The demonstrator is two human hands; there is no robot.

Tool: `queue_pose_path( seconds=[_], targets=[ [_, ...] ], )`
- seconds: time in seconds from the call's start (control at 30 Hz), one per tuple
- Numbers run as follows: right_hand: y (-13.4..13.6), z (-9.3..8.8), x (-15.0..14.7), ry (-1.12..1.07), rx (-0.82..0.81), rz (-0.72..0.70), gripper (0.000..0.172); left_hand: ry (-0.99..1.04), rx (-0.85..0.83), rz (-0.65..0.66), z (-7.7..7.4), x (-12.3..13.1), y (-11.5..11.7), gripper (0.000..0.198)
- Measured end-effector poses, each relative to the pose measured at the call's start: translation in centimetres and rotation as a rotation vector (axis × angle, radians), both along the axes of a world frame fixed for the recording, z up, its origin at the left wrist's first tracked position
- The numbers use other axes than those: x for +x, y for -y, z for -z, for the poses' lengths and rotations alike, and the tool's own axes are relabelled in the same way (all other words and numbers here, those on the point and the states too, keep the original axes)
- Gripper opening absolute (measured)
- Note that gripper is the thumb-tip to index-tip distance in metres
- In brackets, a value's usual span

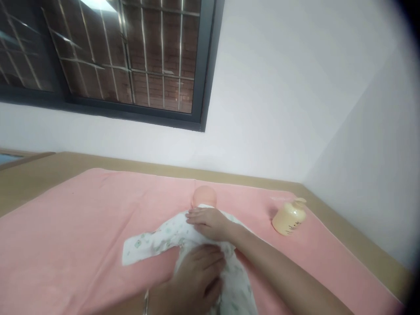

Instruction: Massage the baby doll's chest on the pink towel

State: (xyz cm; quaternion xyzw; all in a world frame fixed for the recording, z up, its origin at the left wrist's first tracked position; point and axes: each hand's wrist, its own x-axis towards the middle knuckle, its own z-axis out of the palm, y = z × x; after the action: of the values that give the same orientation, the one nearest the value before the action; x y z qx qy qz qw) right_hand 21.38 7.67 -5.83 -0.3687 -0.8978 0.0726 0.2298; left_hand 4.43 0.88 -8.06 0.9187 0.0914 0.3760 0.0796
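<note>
A doll (204,197) with a smooth, rounded head lies on a pink mat (108,205). It wears a white garment (147,246) with a small green print, one sleeve stretched out to the left. My right hand (208,222) rests flat on the upper chest, just below the head, fingers extended and pointing left. Lower on the garment's body lies my left hand (200,271), slightly blurred, its fingers extended to the right over the cloth. A bracelet circles the left wrist. The doll's own hands and feet cannot be seen.
A pale yellow pump bottle (288,218) stands on the mat at the right. The mat covers a wooden surface (78,160) set against a white wall (262,87). Above, at the left, is a dark-framed window (202,70) with metal bars.
</note>
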Motion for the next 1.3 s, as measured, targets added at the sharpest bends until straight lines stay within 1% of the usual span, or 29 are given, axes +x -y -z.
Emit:
queue_pose_path(
  seconds=[0.07,0.13,0.2,0.3,0.37,0.4,0.47,0.53,0.63,0.7,0.8,0.87,0.93,1.0,1.07,1.13,1.23,1.3],
  targets=[
    [-0.9,-0.2,-0.5,0.072,0.021,-0.019,0.034,-0.009,-0.004,0.010,0.3,0.0,-0.2,0.044],
    [-1.1,-0.4,-0.2,0.118,0.030,-0.001,0.036,-0.023,-0.014,0.018,0.5,-0.1,-0.3,0.043],
    [-0.2,-0.4,0.4,0.129,0.034,0.058,0.039,-0.035,-0.026,0.026,0.4,0.0,-0.3,0.042],
    [2.3,-0.1,1.1,0.133,0.050,0.137,0.041,-0.037,-0.059,0.048,0.2,0.1,-0.2,0.037],
    [3.4,0.0,0.9,0.134,0.049,0.129,0.040,-0.037,-0.100,0.053,0.1,0.2,-0.1,0.031],
    [3.5,0.1,0.6,0.131,0.045,0.108,0.039,-0.031,-0.112,0.057,0.2,0.2,-0.1,0.030],
    [2.8,0.1,-0.1,0.112,0.035,0.051,0.035,-0.009,-0.112,0.061,0.1,0.2,0.0,0.031],
    [1.1,0.1,-0.3,0.079,0.032,0.007,0.033,0.014,-0.071,0.071,-0.1,0.1,0.0,0.037],
    [-0.8,0.6,0.8,0.030,0.017,0.023,0.035,0.007,-0.012,0.072,-0.5,0.0,0.0,0.042],
    [-0.5,1.1,2.1,0.014,0.013,0.074,0.039,-0.011,0.003,0.074,-0.7,0.1,0.0,0.040],
    [1.9,1.5,3.2,0.015,0.046,0.125,0.045,-0.017,-0.011,0.075,-0.3,0.3,0.0,0.038],
    [3.5,1.2,2.7,0.054,0.065,0.097,0.045,-0.050,-0.034,0.092,0.2,0.5,-0.1,0.033],
    [4.1,0.5,1.6,0.110,0.057,0.050,0.042,-0.118,-0.052,0.103,0.6,0.6,-0.2,0.024],
    [3.8,-0.4,0.4,0.151,0.032,0.019,0.038,-0.164,-0.056,0.102,0.7,0.6,-0.2,0.018],
    [2.7,-1.0,-0.5,0.153,0.017,0.014,0.034,-0.166,-0.057,0.090,0.6,0.5,-0.2,0.020],
    [1.7,-1.1,-0.9,0.129,0.022,0.015,0.033,-0.157,-0.064,0.086,0.3,0.4,-0.1,0.023],
    [1.1,-0.3,-0.1,0.077,0.048,0.045,0.034,-0.151,-0.066,0.090,-0.1,0.3,0.0,0.024],
    [1.7,0.5,0.9,0.046,0.064,0.086,0.037,-0.139,-0.058,0.095,-0.2,0.3,0.0,0.025]
  ],
)
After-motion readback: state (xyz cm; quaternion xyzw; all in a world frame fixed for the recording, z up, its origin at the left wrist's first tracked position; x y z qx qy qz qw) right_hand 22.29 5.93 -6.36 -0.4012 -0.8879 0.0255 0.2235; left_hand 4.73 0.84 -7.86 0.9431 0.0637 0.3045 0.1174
